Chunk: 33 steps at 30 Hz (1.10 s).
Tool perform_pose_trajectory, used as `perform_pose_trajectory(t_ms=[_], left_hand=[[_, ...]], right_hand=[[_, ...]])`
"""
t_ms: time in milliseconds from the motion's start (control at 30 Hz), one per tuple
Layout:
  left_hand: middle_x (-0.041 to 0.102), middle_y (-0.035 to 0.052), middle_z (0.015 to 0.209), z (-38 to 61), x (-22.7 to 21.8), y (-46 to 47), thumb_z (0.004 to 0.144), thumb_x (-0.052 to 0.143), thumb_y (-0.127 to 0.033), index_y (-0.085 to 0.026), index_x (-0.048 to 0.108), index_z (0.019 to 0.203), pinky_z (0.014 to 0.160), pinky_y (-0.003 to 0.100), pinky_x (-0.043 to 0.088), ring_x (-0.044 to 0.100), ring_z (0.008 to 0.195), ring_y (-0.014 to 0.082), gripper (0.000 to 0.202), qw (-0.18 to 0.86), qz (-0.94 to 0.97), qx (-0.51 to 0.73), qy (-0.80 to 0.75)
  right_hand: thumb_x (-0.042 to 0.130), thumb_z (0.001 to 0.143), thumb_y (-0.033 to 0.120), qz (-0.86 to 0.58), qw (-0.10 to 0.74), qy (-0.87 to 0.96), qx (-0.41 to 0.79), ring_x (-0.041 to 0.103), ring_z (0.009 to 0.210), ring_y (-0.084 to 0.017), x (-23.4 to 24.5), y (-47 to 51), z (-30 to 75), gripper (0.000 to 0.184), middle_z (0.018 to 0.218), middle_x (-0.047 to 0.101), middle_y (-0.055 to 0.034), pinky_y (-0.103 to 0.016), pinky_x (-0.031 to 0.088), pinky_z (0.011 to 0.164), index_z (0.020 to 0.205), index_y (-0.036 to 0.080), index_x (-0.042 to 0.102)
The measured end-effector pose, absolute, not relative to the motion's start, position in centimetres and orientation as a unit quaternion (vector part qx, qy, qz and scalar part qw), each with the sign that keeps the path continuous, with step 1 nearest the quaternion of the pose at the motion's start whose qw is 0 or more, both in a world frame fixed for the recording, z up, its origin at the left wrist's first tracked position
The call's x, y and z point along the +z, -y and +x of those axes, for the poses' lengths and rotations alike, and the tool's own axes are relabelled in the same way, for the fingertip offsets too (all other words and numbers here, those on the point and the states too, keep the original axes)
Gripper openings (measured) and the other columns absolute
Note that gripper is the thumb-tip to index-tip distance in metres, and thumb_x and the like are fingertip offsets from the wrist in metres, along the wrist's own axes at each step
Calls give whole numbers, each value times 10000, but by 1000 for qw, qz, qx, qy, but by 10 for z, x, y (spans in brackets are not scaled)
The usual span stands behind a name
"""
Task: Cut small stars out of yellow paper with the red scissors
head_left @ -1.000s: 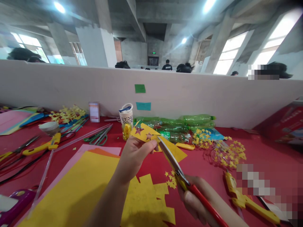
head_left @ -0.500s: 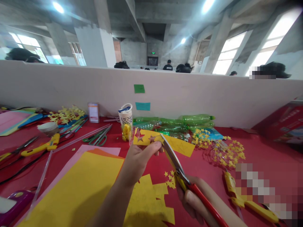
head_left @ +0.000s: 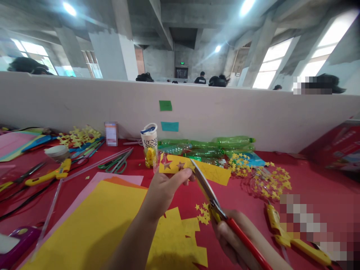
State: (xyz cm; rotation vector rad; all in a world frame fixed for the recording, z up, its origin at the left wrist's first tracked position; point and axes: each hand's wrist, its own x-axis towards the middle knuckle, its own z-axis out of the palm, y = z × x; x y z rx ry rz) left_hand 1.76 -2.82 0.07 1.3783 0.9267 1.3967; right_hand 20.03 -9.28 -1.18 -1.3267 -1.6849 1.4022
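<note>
My left hand (head_left: pixel 164 189) pinches a strip of yellow paper (head_left: pixel 213 173) with star-shaped holes, holding it above the red table. My right hand (head_left: pixel 233 238) grips red-handled scissors (head_left: pixel 209 195) whose blades point up-left and meet the paper's edge beside my left fingertips. Small yellow cut-out stars (head_left: pixel 203 214) lie on the table just below the blades.
Large yellow and pink sheets (head_left: pixel 92 225) cover the near left. A yellow glue gun (head_left: pixel 292 236) lies at right, another (head_left: pixel 50 173) at left. Green scissors (head_left: pixel 118 163), a cup (head_left: pixel 149 144), green plastic bottles (head_left: pixel 213 148) and a pile of stars (head_left: pixel 270 180) sit behind. A white partition (head_left: pixel 225 112) backs the table.
The yellow strip has turned from tilted to nearly level and shifted slightly right. The scissors have stayed at its edge, with both hands almost in the same place.
</note>
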Motion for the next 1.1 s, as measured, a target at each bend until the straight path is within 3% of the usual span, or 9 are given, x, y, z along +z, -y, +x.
perform_pose_trajectory(t_ms=[467,733,1100], left_hand=[[589,9,637,9,-1,22,800,594,-244,-189,619,547,691,268,409,523,689,144,261,483,550,582,-354],[538,3,622,9,5,23,809,574,-265,-187,618,614,633,272,368,462,638,137,215,480,543,589,-358],[504,-19,619,9,5,22,835,564,-206,-196,609,655,658,256,362,452,639,117,185,499,537,593,-333]], right_hand=[[410,784,746,-486,248,642,539,357,348,-50,-8,89,208,555,445,442,67,-186,213,335,645,209,384],[385,776,764,-490,257,645,527,328,328,-44,-13,89,204,568,413,407,77,-196,187,322,623,218,346],[356,793,759,-491,260,654,514,326,340,-49,-23,90,207,557,430,413,74,-194,177,327,663,218,356]])
